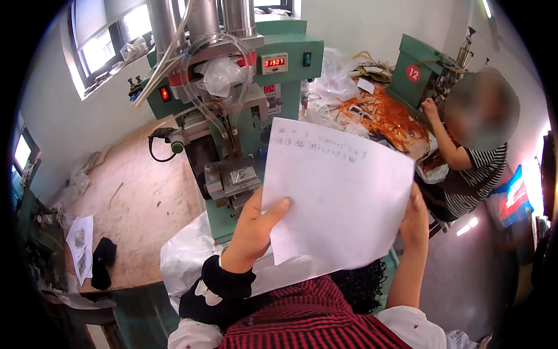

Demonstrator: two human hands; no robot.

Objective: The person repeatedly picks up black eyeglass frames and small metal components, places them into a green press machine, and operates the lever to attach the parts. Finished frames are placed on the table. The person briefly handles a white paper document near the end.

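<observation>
White paper sheet [337,198] at frame centre, held up in front of green machine [232,116], long axis tilted down to the right. Left hand [256,224] pinching left edge, thumb on top. Right hand [415,218] gripping right edge, fingers hidden behind sheet. Handwriting on top too faint to read. Tabletop [145,203] at left, partly blocked.
</observation>
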